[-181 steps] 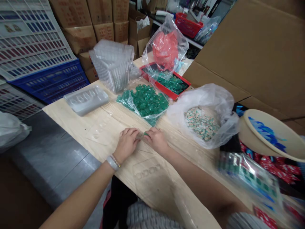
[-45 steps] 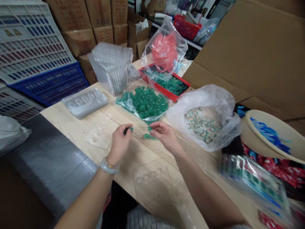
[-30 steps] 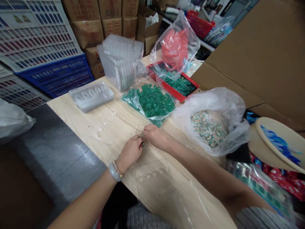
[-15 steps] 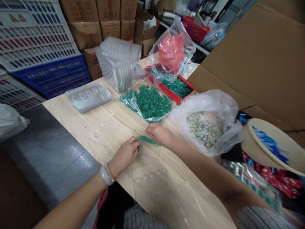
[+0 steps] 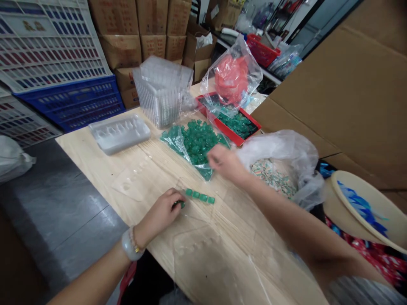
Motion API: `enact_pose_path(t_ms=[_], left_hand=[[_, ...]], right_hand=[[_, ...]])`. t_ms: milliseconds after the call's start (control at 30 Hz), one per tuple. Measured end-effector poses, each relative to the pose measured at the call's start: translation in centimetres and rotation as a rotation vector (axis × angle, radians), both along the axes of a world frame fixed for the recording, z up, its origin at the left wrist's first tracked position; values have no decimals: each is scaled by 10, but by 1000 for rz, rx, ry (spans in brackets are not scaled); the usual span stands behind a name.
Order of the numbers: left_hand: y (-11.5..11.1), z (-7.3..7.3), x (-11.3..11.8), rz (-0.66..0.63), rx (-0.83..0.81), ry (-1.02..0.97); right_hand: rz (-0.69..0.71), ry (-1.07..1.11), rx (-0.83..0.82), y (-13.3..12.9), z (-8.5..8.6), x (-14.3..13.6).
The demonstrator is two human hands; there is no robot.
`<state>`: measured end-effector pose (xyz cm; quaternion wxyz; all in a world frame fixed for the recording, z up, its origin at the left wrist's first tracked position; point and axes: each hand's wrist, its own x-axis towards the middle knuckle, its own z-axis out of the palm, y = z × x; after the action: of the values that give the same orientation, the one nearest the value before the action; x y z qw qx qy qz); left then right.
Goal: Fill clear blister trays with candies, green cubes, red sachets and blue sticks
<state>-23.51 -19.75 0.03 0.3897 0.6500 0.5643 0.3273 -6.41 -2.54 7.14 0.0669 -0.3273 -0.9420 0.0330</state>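
Note:
My left hand (image 5: 165, 208) rests at the near side of a clear plastic blister sheet, its fingers curled round a small shiny green piece (image 5: 178, 204). Just right of its fingertips, several small square green pieces (image 5: 199, 196) lie in a slanting row on the clear plastic. My right hand (image 5: 226, 163) is raised at the near right edge of the heap of green pieces (image 5: 199, 140), which spills from an open clear bag. Motion smears its fingers, so what they hold, if anything, does not show.
More clear blister sheets (image 5: 203, 258) lie nearby. Behind stand stacked clear trays (image 5: 162, 97) and a red-rimmed box (image 5: 235, 137) of green pieces. To the right are a plastic bag (image 5: 286, 144) of small striped pieces and a cream basin (image 5: 396, 203). A cardboard panel (image 5: 324, 106) rises behind them.
My right hand has left the row of green pieces and moved away from me to the green heap. The row is now uncovered. My left hand stays nearly in place.

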Motion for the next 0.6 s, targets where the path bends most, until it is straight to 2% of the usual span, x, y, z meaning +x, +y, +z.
enact_pose_path(t_ms=[67,133,200,267,300,367,433,500,567,600], left_hand=[[8,8,-2,56,0,-98],[20,16,-1,152,-44,-192],[32,23,2,266,-164,-309],[42,25,5,347,-321,-479],[46,26,6,361,-393,-578],[49,25,8,351,-496,-770],[48,25,8,348,-560,-920],[46,25,7,379,-599,-1010],[43,26,7,389,-624,-1058],[41,27,6,373,-635,-1073]], right_hand=[[-364,134,138,44,26,20],[-671,92,182,88,43,38],[-744,50,169,118,48,48],[-704,27,151,125,41,46],[-688,18,147,118,35,41],[-611,55,125,89,19,27],[-412,198,37,45,6,13],[-124,387,-156,-2,-4,1],[40,480,-409,-41,-9,-7],[73,494,-520,-56,-11,-10]])
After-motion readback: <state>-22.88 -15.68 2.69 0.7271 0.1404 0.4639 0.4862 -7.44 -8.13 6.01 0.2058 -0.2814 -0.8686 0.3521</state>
